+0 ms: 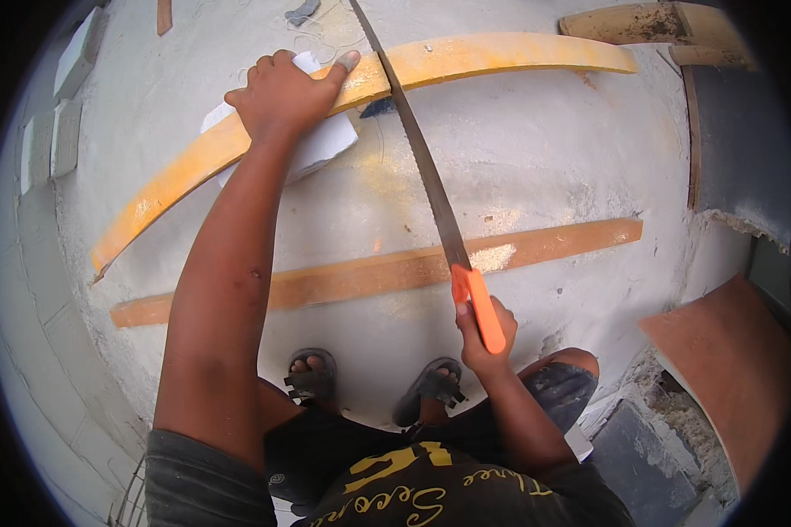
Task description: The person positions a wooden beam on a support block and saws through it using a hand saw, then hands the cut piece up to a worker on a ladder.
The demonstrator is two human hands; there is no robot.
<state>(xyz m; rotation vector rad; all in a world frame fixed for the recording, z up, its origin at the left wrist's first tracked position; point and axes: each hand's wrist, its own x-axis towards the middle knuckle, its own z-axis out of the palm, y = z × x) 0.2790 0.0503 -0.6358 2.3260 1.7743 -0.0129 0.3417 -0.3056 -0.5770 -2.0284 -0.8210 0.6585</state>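
Note:
A long yellowish wooden plank (501,54) lies across the far part of the floor, resting on a white block (325,145). My left hand (288,98) presses down on the plank and grips it, its thumb along the top near the saw. In my right hand (486,341) is the orange handle of a handsaw (426,171), with my fingers wrapped round it. The saw's toothed blade runs away from me and crosses the plank just right of my left thumb. How deep the teeth sit in the wood cannot be made out.
A second brown plank (360,277) lies on the concrete floor (536,176) between the work and my sandalled feet. Bamboo poles (650,25) and a dark panel (738,140) are at the right, above a curved brown sheet (729,369). White blocks (66,136) stand along the left.

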